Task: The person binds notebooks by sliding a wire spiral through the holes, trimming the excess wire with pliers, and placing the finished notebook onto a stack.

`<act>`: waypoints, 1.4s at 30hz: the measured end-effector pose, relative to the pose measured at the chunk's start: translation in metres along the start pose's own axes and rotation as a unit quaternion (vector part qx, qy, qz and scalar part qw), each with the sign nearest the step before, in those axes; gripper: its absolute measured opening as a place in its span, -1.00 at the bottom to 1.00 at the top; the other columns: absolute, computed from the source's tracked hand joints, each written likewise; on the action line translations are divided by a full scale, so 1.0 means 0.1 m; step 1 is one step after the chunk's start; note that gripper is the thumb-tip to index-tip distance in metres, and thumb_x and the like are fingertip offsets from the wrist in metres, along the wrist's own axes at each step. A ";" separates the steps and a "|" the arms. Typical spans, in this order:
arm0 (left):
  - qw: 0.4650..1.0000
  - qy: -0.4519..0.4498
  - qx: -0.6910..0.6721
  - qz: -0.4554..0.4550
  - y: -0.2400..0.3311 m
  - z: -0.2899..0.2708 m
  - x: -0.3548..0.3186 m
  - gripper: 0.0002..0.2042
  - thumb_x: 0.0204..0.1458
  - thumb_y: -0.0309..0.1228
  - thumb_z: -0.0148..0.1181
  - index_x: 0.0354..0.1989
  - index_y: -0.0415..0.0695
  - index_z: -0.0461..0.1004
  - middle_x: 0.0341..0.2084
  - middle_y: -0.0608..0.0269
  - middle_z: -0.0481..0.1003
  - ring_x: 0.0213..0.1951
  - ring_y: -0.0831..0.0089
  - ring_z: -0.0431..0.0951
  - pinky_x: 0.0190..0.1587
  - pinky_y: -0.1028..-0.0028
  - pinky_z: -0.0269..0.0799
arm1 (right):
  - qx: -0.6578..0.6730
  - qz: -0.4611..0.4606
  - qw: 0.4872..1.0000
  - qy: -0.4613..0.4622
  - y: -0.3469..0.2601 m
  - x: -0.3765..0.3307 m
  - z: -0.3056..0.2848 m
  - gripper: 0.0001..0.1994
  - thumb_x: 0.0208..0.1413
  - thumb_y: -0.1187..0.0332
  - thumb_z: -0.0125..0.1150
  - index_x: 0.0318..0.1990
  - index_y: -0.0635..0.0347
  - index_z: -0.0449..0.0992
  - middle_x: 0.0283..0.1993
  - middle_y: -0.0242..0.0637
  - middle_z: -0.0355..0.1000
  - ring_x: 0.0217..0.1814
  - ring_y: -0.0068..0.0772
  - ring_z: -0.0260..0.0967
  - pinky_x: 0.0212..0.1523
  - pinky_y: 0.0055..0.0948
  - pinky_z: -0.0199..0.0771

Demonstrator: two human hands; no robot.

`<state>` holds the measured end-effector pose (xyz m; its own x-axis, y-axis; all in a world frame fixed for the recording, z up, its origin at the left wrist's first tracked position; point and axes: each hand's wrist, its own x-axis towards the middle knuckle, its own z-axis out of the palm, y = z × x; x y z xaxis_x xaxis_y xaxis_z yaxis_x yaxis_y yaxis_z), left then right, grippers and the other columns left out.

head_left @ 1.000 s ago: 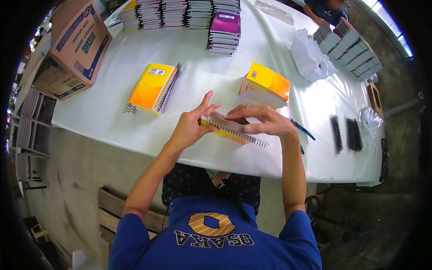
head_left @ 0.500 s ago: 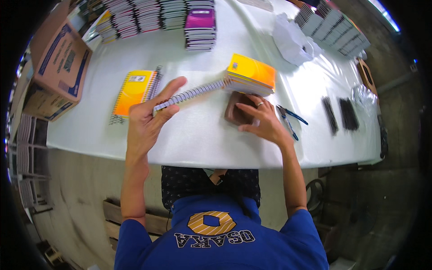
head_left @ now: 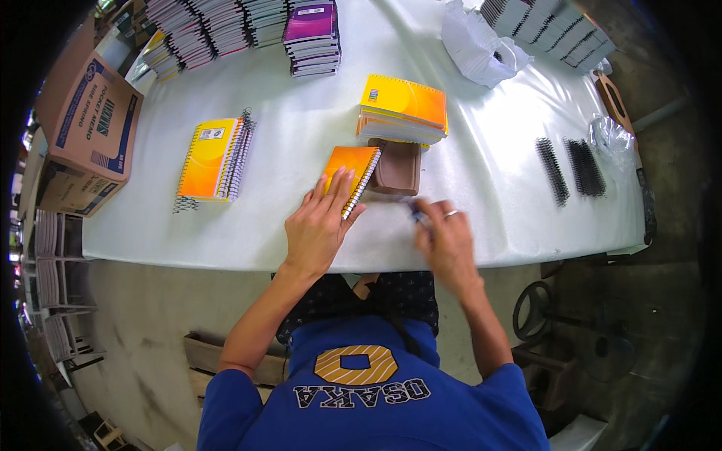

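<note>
Left hand lies flat, fingers spread, pressing on the orange spiral notebook, which rests on the white table just left of the brown tray. Right hand, blurred, sits right of the notebook, grasping a small dark tool.

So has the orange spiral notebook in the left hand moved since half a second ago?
Yes. The orange spiral notebook was raised level with the yellow notebook stack; now it lies flat on the table under the left hand, nearer the person.
</note>
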<state>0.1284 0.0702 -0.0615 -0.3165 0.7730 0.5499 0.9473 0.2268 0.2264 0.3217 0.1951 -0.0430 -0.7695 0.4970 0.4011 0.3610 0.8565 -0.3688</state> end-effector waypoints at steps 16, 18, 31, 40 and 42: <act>0.999 -0.011 -0.012 -0.048 0.01 -0.09 0.03 -0.46 0.07 -0.25 0.26 0.25 -0.02 0.34 0.10 0.25 0.49 0.06 0.23 0.55 -0.24 0.38 0.57 | 0.358 0.135 0.900 -0.211 -0.32 0.24 0.01 -0.71 0.18 0.36 0.14 0.03 0.24 0.49 -0.36 -0.12 0.42 -0.32 -0.24 0.41 -0.27 -0.32 0.40; 0.999 0.003 0.010 -0.030 -0.03 -0.17 0.05 -0.47 0.05 -0.22 0.28 0.23 -0.02 0.37 0.10 0.29 0.50 0.03 0.25 0.57 -0.21 0.39 0.57 | 0.486 0.175 0.782 -0.350 -0.26 0.42 -0.07 -0.70 0.35 0.32 -0.05 0.06 0.31 0.49 -0.43 -0.25 0.40 -0.42 -0.57 0.38 -0.36 -0.49 0.42; 0.954 -0.183 0.174 -0.161 -1.50 -1.19 0.11 -0.29 0.01 0.06 0.17 0.35 0.10 0.22 0.34 0.36 0.23 0.37 0.05 0.13 0.30 -0.10 0.11 | -0.199 0.174 0.963 -0.052 1.27 0.42 -0.38 -0.71 0.24 0.25 0.13 0.05 0.15 0.51 0.00 -0.11 0.45 0.13 -0.12 0.34 0.10 -0.08 0.27; 0.939 -0.278 0.133 -0.150 -1.54 -1.27 0.11 -0.21 -0.03 0.15 0.14 0.37 0.05 0.19 0.41 0.24 0.09 0.43 -0.07 -0.09 0.37 -0.15 -0.19 | 0.239 0.287 0.928 0.010 0.97 1.67 0.12 -0.49 0.03 0.00 0.39 -0.39 0.42 0.50 -0.50 -0.28 0.41 -0.48 -0.49 0.36 -0.43 -0.51 0.40; 0.958 -0.200 0.156 -0.137 -1.43 -1.23 0.14 -0.20 -0.03 0.09 0.19 0.39 0.05 0.15 0.42 0.21 0.07 0.44 -0.09 -0.12 0.37 -0.15 -0.23 | 0.287 0.306 0.908 -0.007 1.13 1.77 0.04 -0.53 0.03 0.05 0.40 -0.41 0.41 0.50 -0.51 -0.29 0.40 -0.51 -0.50 0.34 -0.44 -0.52 0.39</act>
<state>-0.0178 -0.0239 0.0124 -0.5697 0.8103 0.1374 0.8202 0.5711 0.0328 0.2243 0.3791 -0.0173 -0.5261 0.8497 -0.0352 0.3916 0.2053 -0.8969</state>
